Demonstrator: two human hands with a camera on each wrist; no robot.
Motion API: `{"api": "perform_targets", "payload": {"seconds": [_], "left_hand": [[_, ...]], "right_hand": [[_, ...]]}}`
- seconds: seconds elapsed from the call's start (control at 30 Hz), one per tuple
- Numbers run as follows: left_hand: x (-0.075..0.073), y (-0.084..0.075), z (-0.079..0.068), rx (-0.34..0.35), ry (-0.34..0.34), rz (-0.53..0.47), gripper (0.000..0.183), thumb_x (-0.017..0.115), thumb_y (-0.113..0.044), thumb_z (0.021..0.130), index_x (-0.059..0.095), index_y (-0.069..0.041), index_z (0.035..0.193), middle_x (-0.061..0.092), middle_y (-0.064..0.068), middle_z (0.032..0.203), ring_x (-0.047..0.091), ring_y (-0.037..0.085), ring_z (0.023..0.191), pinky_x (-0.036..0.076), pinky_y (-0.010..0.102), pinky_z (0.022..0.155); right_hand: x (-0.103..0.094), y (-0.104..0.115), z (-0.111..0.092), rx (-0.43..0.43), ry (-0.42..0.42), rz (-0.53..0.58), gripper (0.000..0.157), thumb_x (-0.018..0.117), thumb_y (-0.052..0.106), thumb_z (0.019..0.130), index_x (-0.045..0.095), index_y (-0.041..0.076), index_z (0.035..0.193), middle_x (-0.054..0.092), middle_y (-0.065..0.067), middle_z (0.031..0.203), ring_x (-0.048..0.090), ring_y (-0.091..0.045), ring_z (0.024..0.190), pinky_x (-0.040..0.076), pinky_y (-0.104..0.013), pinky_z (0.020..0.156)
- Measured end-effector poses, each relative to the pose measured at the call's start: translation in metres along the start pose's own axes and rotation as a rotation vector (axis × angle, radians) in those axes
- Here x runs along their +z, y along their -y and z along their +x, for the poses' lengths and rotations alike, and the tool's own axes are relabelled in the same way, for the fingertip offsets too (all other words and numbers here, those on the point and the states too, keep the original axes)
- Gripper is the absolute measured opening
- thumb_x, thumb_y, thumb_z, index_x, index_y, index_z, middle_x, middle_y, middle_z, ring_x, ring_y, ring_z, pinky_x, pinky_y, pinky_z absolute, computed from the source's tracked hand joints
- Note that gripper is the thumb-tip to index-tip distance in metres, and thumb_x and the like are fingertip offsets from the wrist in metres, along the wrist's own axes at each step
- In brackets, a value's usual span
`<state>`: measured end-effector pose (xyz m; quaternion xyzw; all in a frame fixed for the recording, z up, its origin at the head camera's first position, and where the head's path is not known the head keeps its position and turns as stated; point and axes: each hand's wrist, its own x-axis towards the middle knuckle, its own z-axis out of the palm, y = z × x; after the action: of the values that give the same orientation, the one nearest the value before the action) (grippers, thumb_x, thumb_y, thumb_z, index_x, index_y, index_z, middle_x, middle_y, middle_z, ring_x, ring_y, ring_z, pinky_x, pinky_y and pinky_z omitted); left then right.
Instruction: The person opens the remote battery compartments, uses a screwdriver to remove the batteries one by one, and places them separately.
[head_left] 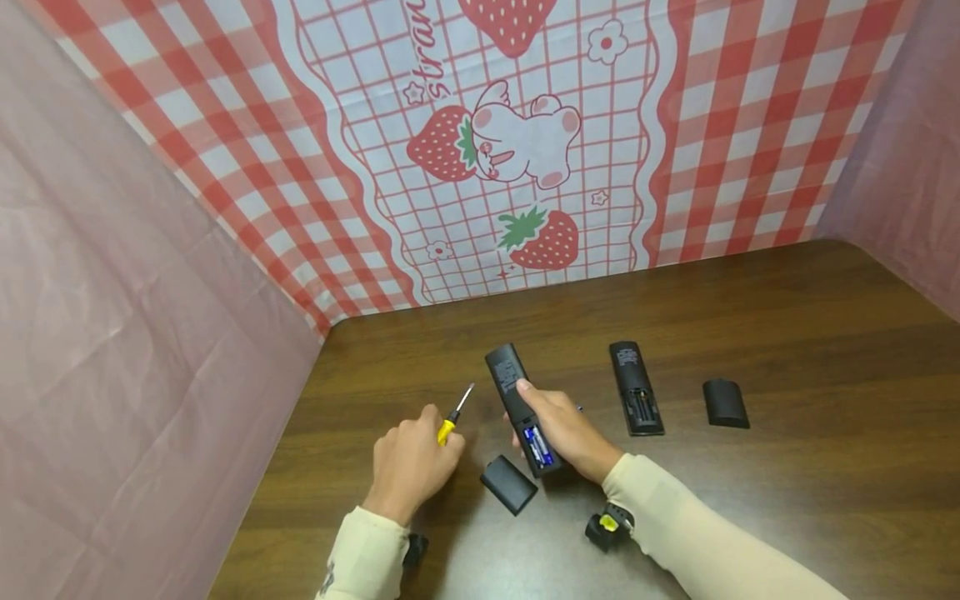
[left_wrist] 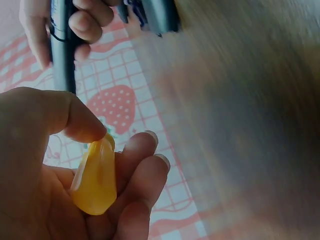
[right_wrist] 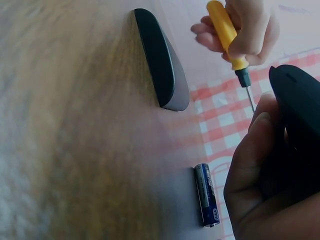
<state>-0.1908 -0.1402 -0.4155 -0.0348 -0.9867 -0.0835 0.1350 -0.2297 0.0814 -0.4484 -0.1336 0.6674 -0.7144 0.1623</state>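
Observation:
My left hand (head_left: 411, 461) pinches a yellow-handled screwdriver (head_left: 447, 425), its metal shaft pointing up and away over the table. In the left wrist view the yellow handle (left_wrist: 96, 182) lies between thumb and fingers. To its right, my right hand (head_left: 566, 425) grips a black remote control (head_left: 510, 383), back side up, with the thumb on its back. Its uncovered battery compartment shows blue batteries (head_left: 538, 446). The screwdriver tip is apart from the remote in the head view. Below the remote lies a black battery cover (head_left: 510, 485).
A second black remote (head_left: 636, 389) with an uncovered compartment lies right of my right hand. Farther right is another black cover (head_left: 725, 403). A loose blue battery (right_wrist: 207, 195) lies on the wooden table (head_left: 825, 350). Behind stands a strawberry-print cloth (head_left: 720, 150).

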Motion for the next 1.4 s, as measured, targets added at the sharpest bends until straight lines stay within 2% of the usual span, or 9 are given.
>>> {"api": "perform_targets", "payload": {"seconds": [0.27,0.57,0.73,0.9,1.07,1.2,1.4], "left_hand": [[-0.008,-0.009,-0.016,0.072,-0.066,-0.028,0.017,0.064,-0.029,0.077,0.051,-0.018,0.074,0.046,-0.003,0.055,0.049,0.022,0.046,0.037,0.041,0.043],[-0.008,-0.012,-0.028,0.124,-0.157,-0.033,0.015,0.068,-0.025,0.077,0.056,-0.016,0.079,0.044,-0.007,0.053,0.044,0.017,0.043,0.033,0.036,0.041],[-0.009,-0.015,-0.034,0.162,-0.197,-0.047,0.014,0.07,-0.024,0.076,0.058,-0.016,0.08,0.044,-0.01,0.054,0.042,0.015,0.043,0.033,0.034,0.041],[-0.011,-0.02,-0.042,0.172,-0.181,-0.071,0.016,0.071,-0.023,0.074,0.057,-0.017,0.08,0.044,-0.011,0.056,0.042,0.013,0.045,0.033,0.033,0.042],[-0.014,-0.027,-0.049,0.201,-0.149,-0.098,0.018,0.072,-0.023,0.074,0.056,-0.018,0.08,0.045,-0.012,0.058,0.043,0.011,0.046,0.034,0.031,0.043],[-0.015,-0.033,-0.055,0.228,-0.129,-0.116,0.018,0.072,-0.023,0.074,0.055,-0.02,0.08,0.044,-0.013,0.058,0.042,0.008,0.047,0.033,0.029,0.043],[-0.016,-0.039,-0.061,0.273,-0.137,-0.126,0.019,0.073,-0.024,0.072,0.055,-0.021,0.079,0.044,-0.014,0.058,0.043,0.008,0.046,0.032,0.028,0.042]], "right_hand": [[-0.001,0.001,0.0,-0.004,-0.007,0.016,0.073,0.035,0.055,0.105,0.06,-0.013,0.114,0.067,-0.019,0.079,0.067,-0.03,0.07,0.056,-0.038,0.063],[-0.003,0.003,0.001,0.002,-0.006,0.032,0.074,0.036,0.056,0.105,0.058,-0.014,0.118,0.066,-0.028,0.086,0.066,-0.029,0.072,0.056,-0.037,0.064],[-0.004,0.002,0.001,0.003,-0.02,0.039,0.075,0.035,0.056,0.105,0.058,-0.014,0.118,0.067,-0.023,0.082,0.067,-0.03,0.071,0.057,-0.038,0.064],[-0.003,0.001,0.003,0.006,-0.052,0.055,0.073,0.035,0.054,0.106,0.059,-0.014,0.115,0.067,-0.021,0.079,0.067,-0.03,0.068,0.057,-0.039,0.062],[-0.003,0.002,0.004,0.012,-0.085,0.092,0.071,0.037,0.052,0.106,0.059,-0.015,0.115,0.066,-0.023,0.082,0.066,-0.025,0.068,0.056,-0.037,0.061],[-0.003,0.004,0.003,0.007,-0.116,0.105,0.069,0.038,0.05,0.107,0.057,-0.016,0.117,0.066,-0.019,0.079,0.065,-0.024,0.067,0.056,-0.035,0.06],[-0.004,0.004,0.003,-0.007,-0.172,0.086,0.068,0.037,0.048,0.107,0.059,-0.016,0.113,0.065,-0.014,0.073,0.065,-0.022,0.065,0.055,-0.033,0.057]]}}
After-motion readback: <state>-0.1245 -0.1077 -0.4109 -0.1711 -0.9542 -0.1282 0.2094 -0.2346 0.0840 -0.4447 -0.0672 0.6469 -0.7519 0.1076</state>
